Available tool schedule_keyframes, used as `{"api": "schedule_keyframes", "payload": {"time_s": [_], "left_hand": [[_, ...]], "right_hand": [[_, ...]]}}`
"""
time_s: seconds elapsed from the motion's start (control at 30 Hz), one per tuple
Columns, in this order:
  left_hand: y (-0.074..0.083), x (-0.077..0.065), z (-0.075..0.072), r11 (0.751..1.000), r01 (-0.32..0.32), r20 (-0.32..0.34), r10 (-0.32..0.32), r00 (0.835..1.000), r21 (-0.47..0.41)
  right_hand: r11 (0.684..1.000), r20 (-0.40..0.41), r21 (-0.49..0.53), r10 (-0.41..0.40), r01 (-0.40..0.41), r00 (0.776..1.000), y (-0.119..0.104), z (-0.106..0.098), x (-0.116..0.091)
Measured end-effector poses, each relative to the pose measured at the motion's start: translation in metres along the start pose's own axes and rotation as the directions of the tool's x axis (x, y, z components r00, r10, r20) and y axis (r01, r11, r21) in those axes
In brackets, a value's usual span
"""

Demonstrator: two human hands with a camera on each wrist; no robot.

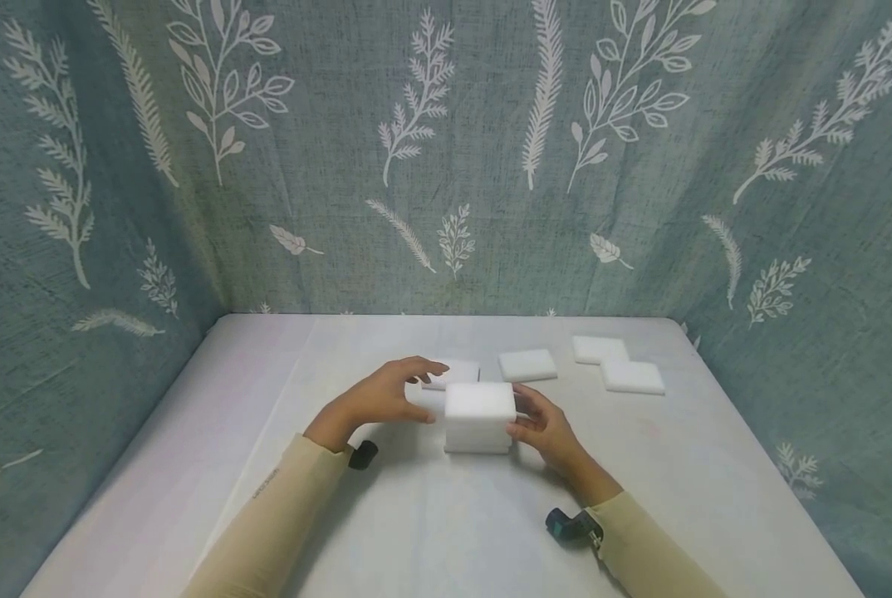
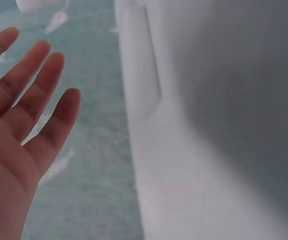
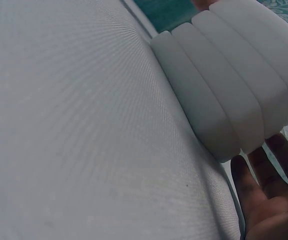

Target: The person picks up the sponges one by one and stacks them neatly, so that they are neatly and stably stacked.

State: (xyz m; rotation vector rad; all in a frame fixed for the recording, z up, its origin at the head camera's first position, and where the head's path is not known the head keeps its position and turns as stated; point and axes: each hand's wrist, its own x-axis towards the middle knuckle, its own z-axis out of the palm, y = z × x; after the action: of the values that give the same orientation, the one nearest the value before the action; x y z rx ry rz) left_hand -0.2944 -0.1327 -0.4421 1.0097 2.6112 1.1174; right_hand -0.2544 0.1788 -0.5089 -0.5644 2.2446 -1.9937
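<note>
In the head view a stack of white, sponge-like blocks [image 1: 479, 415] stands on the white table, several layers high with the edges nearly flush. My left hand [image 1: 386, 394] is held just left of the stack, thumb and fingers spread and nothing between them. At the stack's right side is my right hand [image 1: 546, 428], its fingertips and thumb touching the blocks. Seen from the right wrist, the fingers [image 3: 254, 185] rest against the end of the layered blocks [image 3: 224, 80], and the thumb shows at the right edge.
Behind the stack lies a flat white block [image 1: 457, 374], partly hidden by the left fingers, with another block [image 1: 528, 365] to its right. Two more blocks [image 1: 633, 378] overlap farther right. Green leaf-patterned cloth [image 1: 446, 166] surrounds the table [image 1: 371, 531] at the back and sides.
</note>
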Motion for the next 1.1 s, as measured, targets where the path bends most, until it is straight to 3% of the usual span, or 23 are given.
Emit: {"api": "schedule_keyframes", "payload": {"time_s": [0.17, 0.33, 0.53, 0.8, 0.9, 1.1], "left_hand": [[-0.020, 0.012, -0.003, 0.995, 0.102, -0.042, -0.101, 0.994, 0.016], [-0.033, 0.029, -0.002, 0.978, 0.211, -0.085, -0.210, 0.974, 0.002], [-0.045, 0.046, 0.000, 0.957, 0.291, -0.093, -0.291, 0.952, -0.007], [-0.056, 0.057, 0.008, 0.945, 0.327, -0.101, -0.324, 0.941, 0.016], [-0.056, 0.060, 0.009, 0.941, 0.339, -0.082, -0.337, 0.938, 0.006], [-0.059, 0.063, 0.011, 0.927, 0.366, -0.036, -0.365, 0.931, 0.082]], "right_hand": [[1.000, -0.002, 0.002, -0.018, 0.018, 1.000, 0.001, 0.001, 0.000], [1.000, -0.004, 0.008, -0.015, 0.015, 1.000, 0.002, -0.001, -0.001], [1.000, 0.004, 0.006, -0.029, 0.029, 1.000, 0.003, -0.001, -0.001], [1.000, 0.010, 0.010, -0.018, 0.018, 1.000, 0.000, -0.001, -0.001], [1.000, 0.009, 0.008, -0.024, 0.024, 1.000, -0.001, -0.001, -0.001], [0.999, 0.011, 0.023, -0.037, 0.037, 0.999, 0.000, 0.000, -0.001]]}}
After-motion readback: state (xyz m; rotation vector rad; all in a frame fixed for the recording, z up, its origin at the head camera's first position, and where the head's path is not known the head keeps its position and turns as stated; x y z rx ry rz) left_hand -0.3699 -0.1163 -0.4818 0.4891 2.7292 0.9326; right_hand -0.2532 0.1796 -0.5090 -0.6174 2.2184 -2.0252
